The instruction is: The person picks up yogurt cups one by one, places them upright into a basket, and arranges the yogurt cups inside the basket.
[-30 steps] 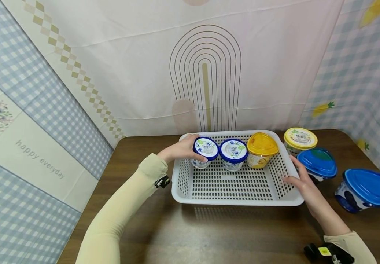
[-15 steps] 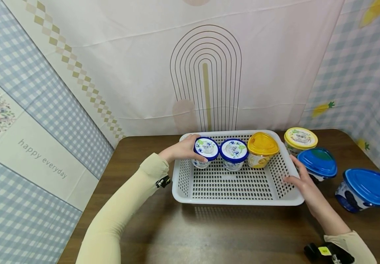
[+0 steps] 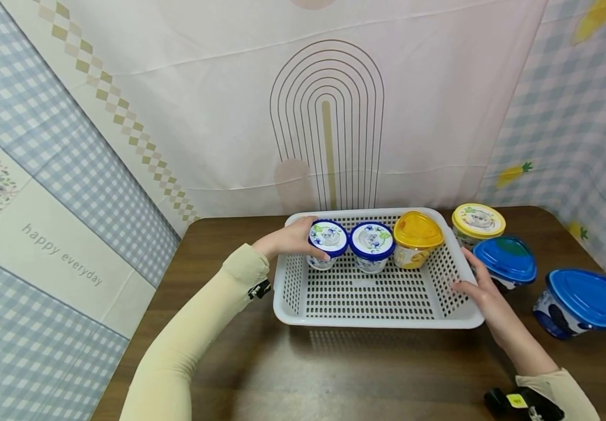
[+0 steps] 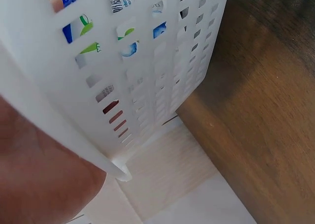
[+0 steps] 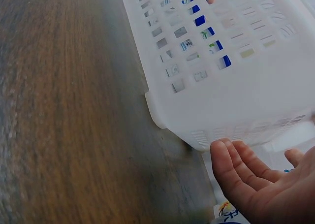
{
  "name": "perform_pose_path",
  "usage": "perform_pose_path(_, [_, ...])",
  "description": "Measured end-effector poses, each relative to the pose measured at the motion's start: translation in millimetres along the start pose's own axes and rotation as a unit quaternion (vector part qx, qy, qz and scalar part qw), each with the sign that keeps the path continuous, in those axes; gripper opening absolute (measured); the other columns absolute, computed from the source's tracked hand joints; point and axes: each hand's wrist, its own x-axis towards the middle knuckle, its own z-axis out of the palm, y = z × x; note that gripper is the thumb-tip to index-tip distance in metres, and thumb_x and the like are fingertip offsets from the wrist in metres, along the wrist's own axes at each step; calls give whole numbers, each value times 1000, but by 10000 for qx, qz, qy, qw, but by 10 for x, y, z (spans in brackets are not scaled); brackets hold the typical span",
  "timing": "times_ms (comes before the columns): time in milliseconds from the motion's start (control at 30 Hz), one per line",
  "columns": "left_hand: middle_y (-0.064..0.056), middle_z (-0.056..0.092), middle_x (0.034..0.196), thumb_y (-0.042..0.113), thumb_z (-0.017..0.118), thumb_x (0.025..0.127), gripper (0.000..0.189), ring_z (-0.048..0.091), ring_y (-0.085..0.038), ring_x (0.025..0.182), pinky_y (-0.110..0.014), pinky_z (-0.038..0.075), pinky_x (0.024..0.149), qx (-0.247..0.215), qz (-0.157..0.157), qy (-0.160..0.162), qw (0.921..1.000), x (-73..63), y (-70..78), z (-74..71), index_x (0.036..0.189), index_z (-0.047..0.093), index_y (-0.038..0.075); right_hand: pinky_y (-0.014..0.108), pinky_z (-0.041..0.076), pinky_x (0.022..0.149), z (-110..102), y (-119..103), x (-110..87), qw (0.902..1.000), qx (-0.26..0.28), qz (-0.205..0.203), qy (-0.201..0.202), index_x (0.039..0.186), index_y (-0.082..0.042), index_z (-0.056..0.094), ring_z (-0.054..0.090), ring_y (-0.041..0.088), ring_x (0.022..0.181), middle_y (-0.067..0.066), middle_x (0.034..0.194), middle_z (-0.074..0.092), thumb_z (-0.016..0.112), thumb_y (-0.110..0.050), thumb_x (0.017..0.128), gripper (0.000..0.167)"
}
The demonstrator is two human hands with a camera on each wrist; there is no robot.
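A white perforated plastic basket (image 3: 371,298) is in front of me on the wooden table. Along its back wall, side by side, are a blue-lidded tub (image 3: 329,237) at the left, a second blue-lidded tub (image 3: 372,240) and a yellow-lidded tub (image 3: 418,231). My left hand (image 3: 294,237) reaches over the left rim and grips the leftmost tub, thumb across its front; its other fingers are mostly hidden. On the right side, my right hand (image 3: 484,289) holds the basket's wall, thumb inside and fingers outside. The right wrist view shows those fingertips (image 5: 219,147) at the wall.
Right of the basket stand a round yellow-lidded tub (image 3: 478,221), a blue-lidded container (image 3: 505,258) and a larger blue-lidded container (image 3: 589,298). A printed cloth (image 3: 229,117) hangs behind the table (image 3: 366,374). Checked cloth (image 3: 587,175) covers the right side.
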Motion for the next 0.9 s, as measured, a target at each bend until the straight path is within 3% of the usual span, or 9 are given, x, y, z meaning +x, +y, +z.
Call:
perform_pose_path(333, [-16, 48, 143, 32, 87, 78, 103, 47, -27, 131, -40, 35, 114, 463, -47, -95, 9989, -5, 14, 12, 154, 27, -3, 30, 55, 79, -1, 5, -4, 10000, 5, -43, -10, 160, -18, -16, 47, 46, 120, 33, 157, 10, 44, -23, 106, 81])
perform_pose_path(567, [-20, 40, 152, 36, 85, 80, 112, 40, -28, 141, -38, 31, 117, 696, -466, -423, 9956, -17, 42, 58, 156, 15, -5, 30, 55, 78, -5, 9, 4, 10000, 22, -37, -33, 160, -18, -16, 49, 44, 118, 33, 156, 12, 44, -23, 106, 81])
perform_pose_path(900, [-21, 37, 153, 40, 84, 81, 111, 39, -30, 140, -41, 32, 117, 848, -577, -285, 9943, -32, 57, 79, 157, 16, -3, 33, 57, 79, -12, 7, 5, 9999, 95, 21, -49, 160, -18, -16, 50, 44, 118, 34, 156, 12, 44, -24, 106, 81])
